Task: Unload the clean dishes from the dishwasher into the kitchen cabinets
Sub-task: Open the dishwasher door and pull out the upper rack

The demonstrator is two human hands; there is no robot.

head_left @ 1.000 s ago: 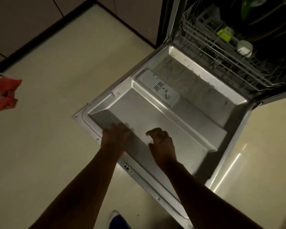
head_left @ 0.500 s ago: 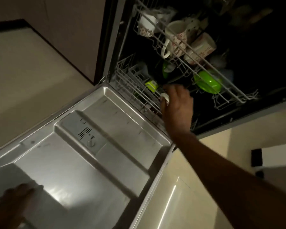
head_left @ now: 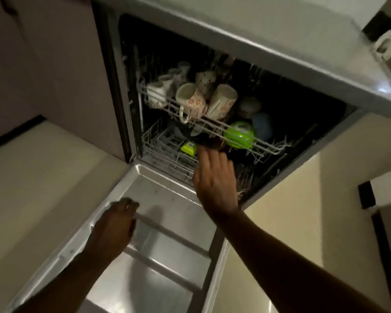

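Note:
The dishwasher stands open, its steel door point(head_left: 167, 224) folded down flat in front of me. Several patterned mugs point(head_left: 190, 98) lie tilted in the white wire upper rack point(head_left: 268, 148), next to a lime-green bowl point(head_left: 239, 134) and a blue piece point(head_left: 262, 128). A small lime-green item point(head_left: 188, 148) sits in the lower rack point(head_left: 160, 147). My right hand point(head_left: 215, 179) reaches over the lower rack's front with its fingers stretched toward the dark gap under the upper rack; its fingertips are lost in shadow. My left hand point(head_left: 113, 227) rests on the door's left part and holds nothing.
A pale countertop edge point(head_left: 257, 39) overhangs the dishwasher. Cabinet fronts point(head_left: 54, 64) stand to the left, above a light floor point(head_left: 32, 188). A dark object point(head_left: 367, 195) sits low at the right wall.
My view has tilted up toward the racks. My right hand left the lower rack's front edge and reached further in and up. My left hand slid forward along the door.

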